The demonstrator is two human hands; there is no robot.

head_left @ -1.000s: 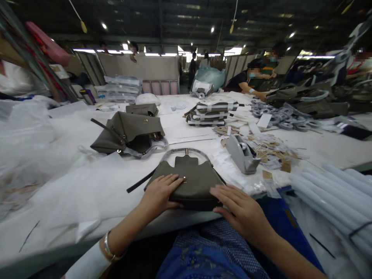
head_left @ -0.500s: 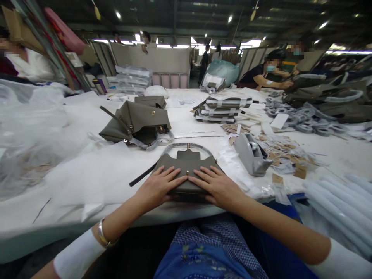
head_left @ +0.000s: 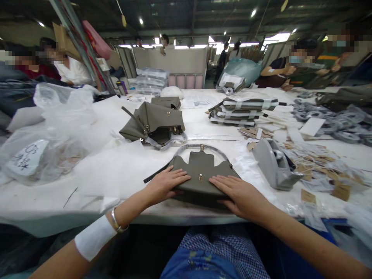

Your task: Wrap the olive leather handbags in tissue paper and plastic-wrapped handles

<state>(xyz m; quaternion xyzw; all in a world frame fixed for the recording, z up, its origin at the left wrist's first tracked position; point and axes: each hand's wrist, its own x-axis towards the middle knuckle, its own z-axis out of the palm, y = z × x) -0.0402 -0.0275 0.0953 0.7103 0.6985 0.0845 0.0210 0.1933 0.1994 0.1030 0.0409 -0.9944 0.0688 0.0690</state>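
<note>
An olive-grey handbag (head_left: 200, 162) lies on its back at the table's near edge, its wrapped handle arching away from me and a small gold clasp on its front. My left hand (head_left: 166, 185) rests flat on the bag's left side, fingers stretched out together. On the right side, my right hand (head_left: 240, 192) lies the same way, with its thumb lower, by the bag's bottom edge. The clasp shows between both hands. A dark strap (head_left: 155, 175) sticks out past the bag's left side. Beyond it sits another olive handbag (head_left: 158, 122), tipped, its mouth partly open.
A grey tape dispenser (head_left: 273, 164) stands to the right, beside scattered paper tags (head_left: 319, 161). Stacked olive bag pieces (head_left: 244, 110) lie farther back. On the left are clear plastic bags (head_left: 55, 143) and white sheets (head_left: 101, 170). Several people work around the table.
My hands have slid apart from the clasp toward the bag's two sides, fingers less spread. The view has turned left, so the scene sits farther right.
</note>
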